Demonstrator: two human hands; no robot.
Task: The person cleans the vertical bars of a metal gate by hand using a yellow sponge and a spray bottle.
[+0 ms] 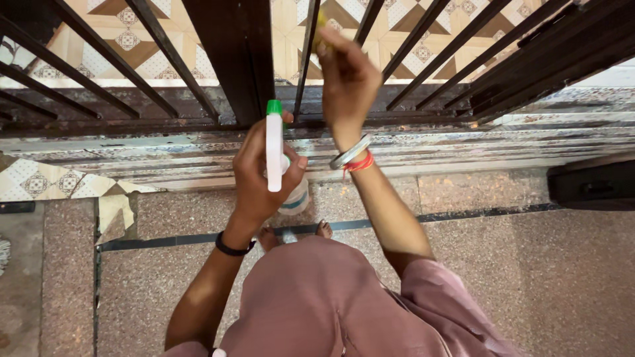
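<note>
Left hand (pixel 261 178) is wrapped tight around a spray bottle (pixel 275 155), white with a green nozzle tip that points up toward the gate (pixel 231 66). The bottle's clear body shows below the palm, just above the person's bare toes. A black band sits on that wrist.

Right hand (pixel 347 79) is raised higher, its fingers closed on a yellow cloth (pixel 320 30) pressed against one thin bar (pixel 305 59) of the gate; only a small scrap of the cloth shows above the fingers. A silver bangle (pixel 350 152) and a red thread circle that wrist.

The gate is dark metal, with slanted bars on both sides of a thick central post, and its bottom rail runs across just beyond the bottle's tip. Patterned tiles (pixel 397 33) in tan and white show through the bars. Below the rail lies a worn, paint-streaked sill (pixel 463 142), then a speckled stone floor (pixel 529 264) crossed by a dark strip. The person's pinkish-brown garment (pixel 317 304) fills the lower middle of the view.
</note>
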